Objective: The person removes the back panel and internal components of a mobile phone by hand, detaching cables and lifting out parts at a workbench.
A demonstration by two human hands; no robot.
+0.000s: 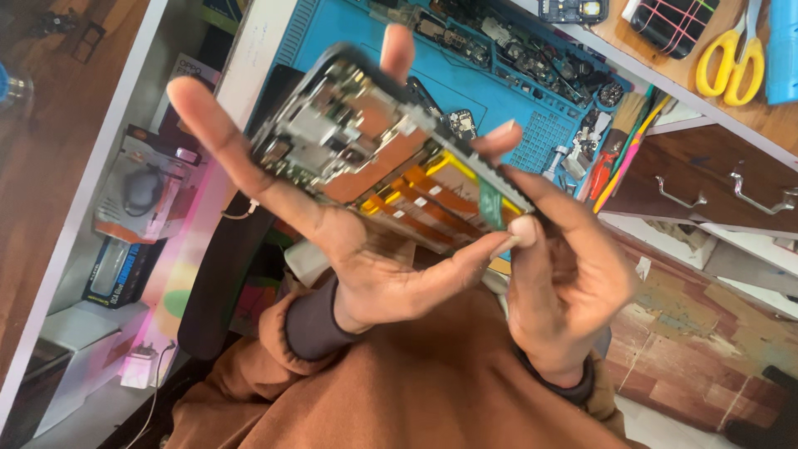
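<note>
Head view shows the left hand point(349, 249) cradling an opened phone point(382, 158) with spread fingers, the right hand point(565, 274) pinching its edge, above a blue mat point(465, 75) beside yellow scissors point(731, 58).

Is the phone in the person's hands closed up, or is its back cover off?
Open: the phone held between left hand and right hand shows bare circuit board, metal shields and orange ribbon cables.

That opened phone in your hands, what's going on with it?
A person holds an opened phone, back cover off, circuit boards and orange ribbon strips showing. The left hand cradles it from below with fingers spread; the right hand pinches its lower edge near a small green strip. Behind lie a blue repair mat with loose parts and yellow scissors.
</note>
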